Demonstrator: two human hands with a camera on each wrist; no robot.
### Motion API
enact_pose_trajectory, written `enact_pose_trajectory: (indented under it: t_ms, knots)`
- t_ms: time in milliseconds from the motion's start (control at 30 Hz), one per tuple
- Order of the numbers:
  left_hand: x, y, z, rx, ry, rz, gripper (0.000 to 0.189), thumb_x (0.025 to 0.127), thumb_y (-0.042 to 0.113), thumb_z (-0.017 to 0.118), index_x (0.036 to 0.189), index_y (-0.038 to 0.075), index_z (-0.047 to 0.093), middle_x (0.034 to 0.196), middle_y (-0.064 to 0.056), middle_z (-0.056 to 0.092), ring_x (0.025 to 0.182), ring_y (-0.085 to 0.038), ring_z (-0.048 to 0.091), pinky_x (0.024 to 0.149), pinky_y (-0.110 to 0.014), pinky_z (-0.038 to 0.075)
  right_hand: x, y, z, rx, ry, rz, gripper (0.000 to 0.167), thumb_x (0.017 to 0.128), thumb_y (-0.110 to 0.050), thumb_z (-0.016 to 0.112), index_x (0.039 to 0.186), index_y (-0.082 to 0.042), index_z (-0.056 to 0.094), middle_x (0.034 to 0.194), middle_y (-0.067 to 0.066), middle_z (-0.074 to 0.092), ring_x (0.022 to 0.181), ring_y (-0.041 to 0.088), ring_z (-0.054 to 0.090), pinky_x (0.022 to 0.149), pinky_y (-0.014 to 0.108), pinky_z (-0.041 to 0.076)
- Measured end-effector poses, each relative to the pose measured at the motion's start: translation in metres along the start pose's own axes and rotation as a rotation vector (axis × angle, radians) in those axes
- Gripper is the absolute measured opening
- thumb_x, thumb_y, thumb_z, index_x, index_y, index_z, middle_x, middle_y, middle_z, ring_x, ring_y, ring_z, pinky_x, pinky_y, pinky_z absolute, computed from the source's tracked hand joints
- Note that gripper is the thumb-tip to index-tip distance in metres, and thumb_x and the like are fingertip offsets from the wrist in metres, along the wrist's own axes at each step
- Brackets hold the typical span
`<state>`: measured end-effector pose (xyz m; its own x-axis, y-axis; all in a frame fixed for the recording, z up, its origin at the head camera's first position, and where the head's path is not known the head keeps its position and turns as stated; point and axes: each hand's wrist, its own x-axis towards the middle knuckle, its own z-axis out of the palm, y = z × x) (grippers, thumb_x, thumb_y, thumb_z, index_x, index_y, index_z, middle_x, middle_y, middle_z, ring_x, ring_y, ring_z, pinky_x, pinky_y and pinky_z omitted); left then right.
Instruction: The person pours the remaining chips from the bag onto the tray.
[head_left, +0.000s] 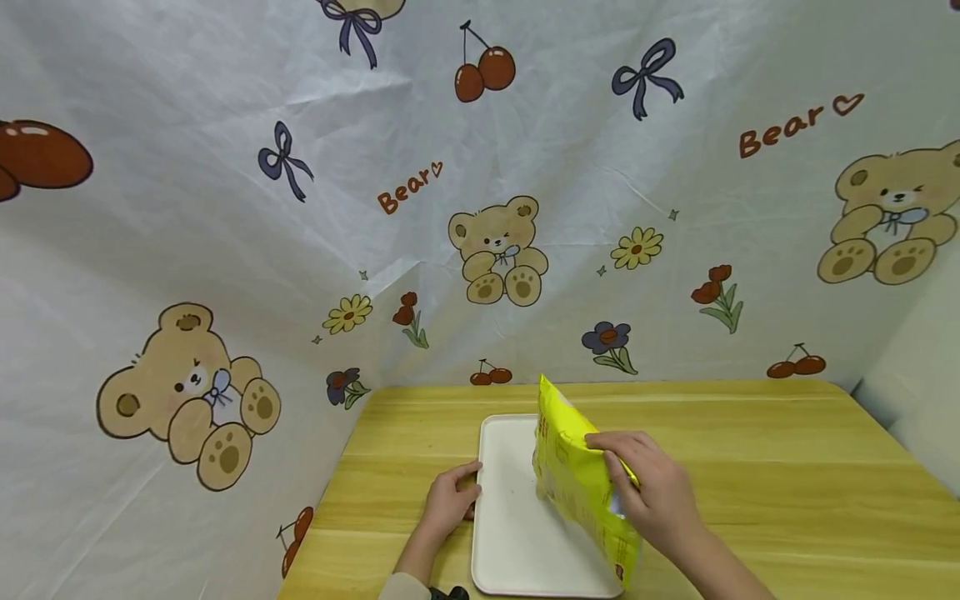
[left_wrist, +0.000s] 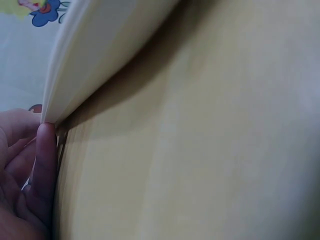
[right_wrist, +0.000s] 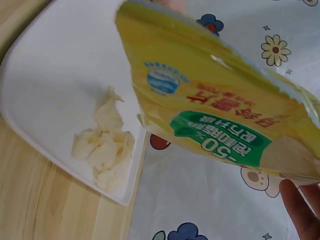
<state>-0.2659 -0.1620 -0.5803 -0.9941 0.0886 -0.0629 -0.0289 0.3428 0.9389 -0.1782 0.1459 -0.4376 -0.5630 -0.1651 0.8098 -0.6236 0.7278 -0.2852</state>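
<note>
My right hand (head_left: 660, 492) grips a yellow potato chip bag (head_left: 573, 479) by its upper right side, thumb on the near face. The bag stands tilted over the right part of a white rectangular tray (head_left: 510, 525). In the right wrist view, a small heap of pale chips (right_wrist: 105, 150) lies at one end of the tray; the bag hides it in the head view. At the tray's left edge, my left hand (head_left: 450, 500) pinches the rim between thumb and fingers. The left wrist view shows the tray's underside above the thumb (left_wrist: 46, 165).
The tray is on a light wooden table (head_left: 787, 500). Behind and to the left hangs a white cloth (head_left: 300, 242) printed with bears, bows, flowers and cherries. A dark device (head_left: 450, 593) sits by my left wrist at the bottom edge.
</note>
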Motion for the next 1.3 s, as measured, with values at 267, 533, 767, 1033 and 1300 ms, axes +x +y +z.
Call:
enact_pose_trajectory:
  t_ms: [267,533,767,1033,1300]
  knots:
    - [0.001,0.000,0.000,0.014,0.003,0.005,0.041,0.093,0.006,0.065,0.134,0.010,0.064,0.068,-0.002,0.056,0.049,-0.010,0.052,0.049,-0.027,0.054,-0.005,0.006,0.000,0.054,0.016,0.042,0.034,0.088,0.003,0.065,0.113,-0.019,0.074,0.107,-0.006,0.074,0.102,0.011,0.064,0.092,0.007,0.045]
    - [0.000,0.000,0.000,0.025,-0.002,-0.003,0.041,0.094,0.007,0.064,0.135,0.010,0.064,0.068,-0.002,0.056,0.050,-0.010,0.051,0.049,-0.025,0.054,-0.004,0.007,-0.003,0.056,0.019,0.055,0.036,0.088,0.004,0.065,0.114,-0.019,0.074,0.107,-0.005,0.074,0.101,0.009,0.063,0.088,0.009,0.047]
    - [0.000,0.001,0.000,0.022,0.009,-0.003,0.041,0.094,0.007,0.065,0.134,0.010,0.064,0.065,-0.001,0.054,0.049,-0.010,0.052,0.049,-0.026,0.053,0.009,0.001,-0.007,0.031,-0.018,0.036,0.035,0.089,0.000,0.067,0.116,-0.022,0.073,0.111,-0.009,0.074,0.102,0.010,0.064,0.092,0.007,0.045]
    - [0.000,0.002,0.001,0.007,0.009,-0.005,0.041,0.093,0.007,0.065,0.134,0.010,0.064,0.067,-0.002,0.056,0.050,-0.011,0.053,0.049,-0.027,0.054,0.011,0.001,-0.006,0.023,-0.047,0.009,0.033,0.088,0.000,0.068,0.113,-0.021,0.074,0.109,-0.011,0.073,0.102,0.010,0.065,0.093,0.009,0.046]
    - [-0.002,0.003,0.000,0.007,0.009,0.001,0.041,0.093,0.006,0.065,0.134,0.008,0.064,0.066,-0.002,0.056,0.050,-0.010,0.052,0.048,-0.024,0.053,0.008,0.004,-0.007,0.069,-0.024,0.029,0.036,0.088,0.003,0.067,0.114,-0.021,0.074,0.109,-0.009,0.074,0.102,0.010,0.064,0.096,0.003,0.041]
